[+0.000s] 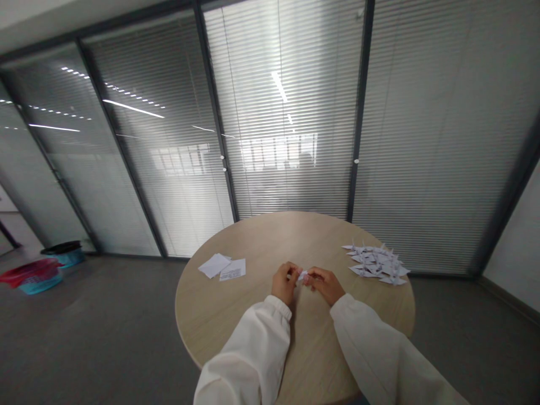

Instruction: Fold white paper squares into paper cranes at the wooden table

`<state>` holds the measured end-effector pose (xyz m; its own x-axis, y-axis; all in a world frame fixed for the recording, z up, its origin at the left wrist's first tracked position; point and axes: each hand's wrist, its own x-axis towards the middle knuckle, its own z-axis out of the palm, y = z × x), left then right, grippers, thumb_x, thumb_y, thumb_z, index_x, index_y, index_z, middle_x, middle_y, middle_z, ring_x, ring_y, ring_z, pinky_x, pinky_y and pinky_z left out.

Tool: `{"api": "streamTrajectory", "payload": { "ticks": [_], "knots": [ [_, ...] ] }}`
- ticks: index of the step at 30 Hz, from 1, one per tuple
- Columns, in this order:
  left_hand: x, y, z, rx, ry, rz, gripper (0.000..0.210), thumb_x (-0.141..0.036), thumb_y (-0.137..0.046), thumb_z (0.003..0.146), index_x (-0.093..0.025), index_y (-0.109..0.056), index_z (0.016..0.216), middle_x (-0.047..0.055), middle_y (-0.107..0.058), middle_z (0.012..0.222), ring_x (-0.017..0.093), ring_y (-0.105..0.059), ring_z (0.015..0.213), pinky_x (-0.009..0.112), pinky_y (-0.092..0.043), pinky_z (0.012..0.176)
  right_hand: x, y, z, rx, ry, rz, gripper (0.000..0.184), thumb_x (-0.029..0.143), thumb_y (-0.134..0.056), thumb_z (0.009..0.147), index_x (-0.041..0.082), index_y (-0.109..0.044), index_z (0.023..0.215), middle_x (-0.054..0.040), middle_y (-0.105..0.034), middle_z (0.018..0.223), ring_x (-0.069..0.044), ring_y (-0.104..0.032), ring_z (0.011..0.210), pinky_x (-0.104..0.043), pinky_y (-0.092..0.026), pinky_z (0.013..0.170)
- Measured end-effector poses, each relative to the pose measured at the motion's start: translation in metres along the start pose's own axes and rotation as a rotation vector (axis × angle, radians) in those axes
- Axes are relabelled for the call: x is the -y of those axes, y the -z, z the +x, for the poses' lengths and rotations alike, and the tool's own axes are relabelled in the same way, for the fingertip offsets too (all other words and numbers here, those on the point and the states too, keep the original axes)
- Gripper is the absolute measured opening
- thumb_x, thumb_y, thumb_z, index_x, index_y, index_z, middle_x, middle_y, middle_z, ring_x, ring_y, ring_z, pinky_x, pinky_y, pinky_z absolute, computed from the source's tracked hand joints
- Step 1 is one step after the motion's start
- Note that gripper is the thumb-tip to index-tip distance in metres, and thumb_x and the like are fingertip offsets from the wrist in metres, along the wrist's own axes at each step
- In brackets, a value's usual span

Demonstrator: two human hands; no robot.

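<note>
Between my two hands is a small folded piece of white paper (302, 275), mostly covered by the fingers. My left hand (285, 281) pinches its left side, and my right hand (324, 284) grips its right side with thumb and fingers. Both hands are held close together near the middle of the round table. To the right lies a heap of folded paper cranes (377, 263), white and pointed. Over on the left, several flat white paper sheets (215, 264) overlap, and one sheet (233, 270) shows printed text.
The round wooden table (236, 315) stands near a glass partition with blinds (291, 112). On the floor at far left are a bin with a red liner (31, 275) and another bin with a black liner (65, 253). A white wall (517, 242) rises at right.
</note>
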<state>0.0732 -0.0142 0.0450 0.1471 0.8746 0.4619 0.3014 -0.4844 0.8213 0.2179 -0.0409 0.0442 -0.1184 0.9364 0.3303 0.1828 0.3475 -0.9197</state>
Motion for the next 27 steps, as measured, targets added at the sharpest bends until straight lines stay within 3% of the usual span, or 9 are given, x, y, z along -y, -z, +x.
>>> {"api": "streamTrajectory", "payload": {
  "ticks": [5,10,15,21,27],
  "knots": [
    [-0.011,0.001,-0.004,0.093,0.009,-0.007,0.028,-0.042,-0.047,0.076,-0.018,-0.061,0.079,0.002,-0.062,0.072,0.012,-0.057,0.063,0.02,-0.046,0.051,0.001,0.0,0.0,-0.031,0.012,-0.021,0.024,0.041,-0.055,0.07,0.018,-0.062,0.069,-0.0018,-0.063,0.067,-0.014,-0.057,0.061,-0.023,-0.046,0.051],
    [-0.01,0.002,-0.004,0.098,0.006,0.09,0.028,-0.042,-0.053,0.072,-0.019,-0.065,0.085,0.003,-0.067,0.079,0.015,-0.061,0.07,0.023,-0.048,0.062,0.0,0.0,0.0,-0.035,0.02,-0.041,0.025,0.042,-0.055,0.071,0.018,-0.063,0.072,-0.0026,-0.064,0.067,-0.015,-0.059,0.061,-0.023,-0.046,0.051],
    [-0.007,0.002,-0.004,0.107,-0.019,0.087,0.029,-0.041,-0.047,0.077,-0.02,-0.066,0.085,0.003,-0.068,0.081,0.014,-0.061,0.071,0.023,-0.048,0.065,0.0,0.0,0.0,-0.033,0.059,-0.102,0.025,0.04,-0.053,0.073,0.018,-0.064,0.068,-0.0012,-0.063,0.062,-0.013,-0.056,0.055,-0.021,-0.044,0.049],
    [-0.005,0.004,-0.002,0.038,-0.069,0.173,0.029,-0.039,-0.045,0.08,-0.02,-0.066,0.086,0.004,-0.068,0.085,0.015,-0.06,0.075,0.024,-0.048,0.067,0.002,0.001,0.0,-0.067,0.057,-0.146,0.026,0.04,-0.052,0.073,0.017,-0.065,0.069,-0.0014,-0.065,0.064,-0.012,-0.056,0.053,-0.02,-0.043,0.049],
    [-0.013,0.007,-0.006,-0.019,-0.244,0.405,0.022,-0.031,-0.046,0.08,-0.02,-0.065,0.079,0.006,-0.063,0.082,0.016,-0.055,0.079,0.026,-0.046,0.068,0.005,0.001,0.0,-0.104,0.065,-0.212,0.025,0.039,-0.052,0.072,0.018,-0.065,0.066,-0.0008,-0.065,0.061,-0.012,-0.055,0.052,-0.021,-0.043,0.05]
  ]
}}
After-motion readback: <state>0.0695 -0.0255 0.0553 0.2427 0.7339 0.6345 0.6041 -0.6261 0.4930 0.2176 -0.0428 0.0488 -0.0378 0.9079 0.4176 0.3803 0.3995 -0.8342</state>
